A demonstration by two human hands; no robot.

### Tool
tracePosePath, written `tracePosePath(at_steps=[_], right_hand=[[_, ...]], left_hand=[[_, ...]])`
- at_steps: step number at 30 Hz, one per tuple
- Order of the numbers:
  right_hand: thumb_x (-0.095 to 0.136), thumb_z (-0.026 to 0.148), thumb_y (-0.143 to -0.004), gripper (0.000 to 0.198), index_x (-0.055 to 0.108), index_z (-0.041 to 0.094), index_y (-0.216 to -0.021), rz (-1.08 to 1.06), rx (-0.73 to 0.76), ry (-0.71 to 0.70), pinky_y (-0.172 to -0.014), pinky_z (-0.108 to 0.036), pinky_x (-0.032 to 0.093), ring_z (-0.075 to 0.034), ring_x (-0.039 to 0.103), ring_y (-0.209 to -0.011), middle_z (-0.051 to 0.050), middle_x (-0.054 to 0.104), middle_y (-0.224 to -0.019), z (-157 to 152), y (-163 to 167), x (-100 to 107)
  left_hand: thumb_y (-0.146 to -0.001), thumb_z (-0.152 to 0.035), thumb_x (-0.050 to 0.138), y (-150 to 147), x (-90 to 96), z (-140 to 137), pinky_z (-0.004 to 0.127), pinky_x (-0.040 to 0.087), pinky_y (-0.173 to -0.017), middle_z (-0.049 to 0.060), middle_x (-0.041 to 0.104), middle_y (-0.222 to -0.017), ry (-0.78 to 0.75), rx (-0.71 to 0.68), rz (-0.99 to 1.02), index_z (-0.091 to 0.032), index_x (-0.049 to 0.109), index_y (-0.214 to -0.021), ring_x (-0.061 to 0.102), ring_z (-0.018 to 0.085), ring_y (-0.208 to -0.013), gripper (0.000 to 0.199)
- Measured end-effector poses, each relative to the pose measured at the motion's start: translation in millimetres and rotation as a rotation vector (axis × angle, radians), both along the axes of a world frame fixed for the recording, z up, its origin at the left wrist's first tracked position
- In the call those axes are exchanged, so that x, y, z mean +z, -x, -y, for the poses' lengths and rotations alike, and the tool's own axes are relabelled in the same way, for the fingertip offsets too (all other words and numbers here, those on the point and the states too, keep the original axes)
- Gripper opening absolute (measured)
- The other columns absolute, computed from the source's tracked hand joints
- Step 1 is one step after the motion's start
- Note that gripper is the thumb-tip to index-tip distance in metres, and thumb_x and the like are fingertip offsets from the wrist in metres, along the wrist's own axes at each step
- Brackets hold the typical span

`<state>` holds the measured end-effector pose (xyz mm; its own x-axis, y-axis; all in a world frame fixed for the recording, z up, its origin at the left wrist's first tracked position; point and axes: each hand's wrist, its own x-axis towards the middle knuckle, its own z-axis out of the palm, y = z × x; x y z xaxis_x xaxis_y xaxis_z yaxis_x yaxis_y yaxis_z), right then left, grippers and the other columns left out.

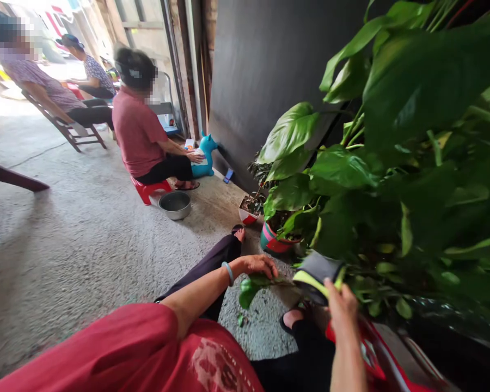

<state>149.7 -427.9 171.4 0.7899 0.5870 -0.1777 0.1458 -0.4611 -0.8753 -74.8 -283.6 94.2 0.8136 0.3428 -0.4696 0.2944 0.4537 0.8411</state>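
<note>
Leaf (249, 289) — green, on a thin stem, low over the concrete floor (85, 245) — is pinched in the left hand (259, 265). Right hand (343, 305) grips a grey-and-yellow cloth (316, 275) — just beside the big potted plant (392, 163).

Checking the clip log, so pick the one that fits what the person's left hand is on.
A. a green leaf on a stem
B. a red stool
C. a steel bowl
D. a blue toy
A: the left hand rests on a stem with a green leaf; the steel bowl sits far off on the floor.
</note>
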Motion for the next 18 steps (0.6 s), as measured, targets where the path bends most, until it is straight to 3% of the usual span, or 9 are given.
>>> tracePosePath(at_steps=[2, 4, 7, 9, 11, 14, 18], right_hand=[[0.073, 0.065, -0.051, 0.054, 0.066, 0.022, -0.083, -0.145, 0.116, 0.017, -0.050, -0.035, 0.048, -0.024, 0.058, -0.060, -0.003, 0.061, -0.064, 19, 27, -13], [0.074, 0.066, -0.054, 0.059, 0.068, 0.023, -0.093, -0.191, 0.116, -0.029, -0.060, -0.036, 0.054, -0.026, 0.064, -0.078, -0.004, 0.067, -0.081, 42, 31, -16], [0.076, 0.060, -0.054, 0.048, 0.063, 0.026, -0.086, -0.168, -0.100, -0.195, -0.065, -0.039, 0.056, -0.030, 0.064, -0.094, -0.004, 0.065, -0.092, 60, -3, -6], [0.073, 0.058, -0.056, 0.043, 0.056, 0.028, -0.082, -0.199, -0.279, -0.290, -0.059, -0.040, 0.054, -0.027, 0.063, -0.084, -0.002, 0.061, -0.086, 55, -21, 0], [0.071, 0.057, -0.056, 0.043, 0.051, 0.028, -0.080, -0.252, -0.353, -0.311, -0.052, -0.037, 0.051, -0.022, 0.058, -0.069, 0.002, 0.056, -0.076, 44, -14, -1], [0.079, 0.053, -0.051, 0.044, 0.056, 0.026, -0.077, -0.370, -0.160, -0.224, -0.051, -0.037, 0.051, -0.022, 0.059, -0.063, 0.003, 0.058, -0.068, 36, 39, -22], [0.084, 0.054, -0.053, 0.042, 0.070, 0.025, -0.080, -0.475, 0.116, -0.158, -0.082, -0.042, 0.058, -0.030, 0.068, -0.094, -0.002, 0.073, -0.087, 53, 112, -56]], left_hand=[[-0.056, -0.016, 0.079, 5, -5.6, -1, 0.022, 0.041, -0.054, -0.002, 0.064, -0.060, 0.043, 0.032, -0.051, -0.016, 0.070, -0.076, 0.055, 0.012, -0.052, 0.022], [-0.055, -0.015, 0.079, 8, -8.7, -1, 0.020, 0.038, -0.051, -0.003, 0.063, -0.059, 0.060, 0.043, -0.050, -0.015, 0.069, -0.075, 0.054, 0.010, -0.050, 0.022], [-0.055, -0.016, 0.080, 6, -8.7, 0, 0.019, 0.035, -0.049, -0.003, 0.063, -0.059, 0.069, 0.052, -0.012, -0.015, 0.070, -0.076, 0.053, 0.009, -0.050, 0.023], [-0.055, -0.016, 0.080, 1, -8.1, 2, 0.019, 0.035, -0.048, -0.004, 0.062, -0.059, 0.079, 0.097, -0.008, -0.016, 0.070, -0.077, 0.053, 0.009, -0.050, 0.025], [-0.055, -0.016, 0.080, -3, -8.5, 4, 0.019, 0.034, -0.048, -0.005, 0.061, -0.058, 0.079, 0.173, -0.025, -0.016, 0.069, -0.076, 0.052, 0.009, -0.049, 0.023], [-0.058, -0.014, 0.074, -3, -12.4, 5, 0.019, 0.035, -0.050, -0.005, 0.059, -0.057, 0.039, 0.263, -0.059, -0.016, 0.069, -0.075, 0.051, 0.008, -0.050, 0.017], [-0.064, -0.008, 0.064, 6, -19.7, 0, 0.018, 0.037, -0.053, -0.005, 0.058, -0.057, -0.104, 0.294, -0.142, -0.015, 0.071, -0.075, 0.050, 0.008, -0.052, 0.015]])
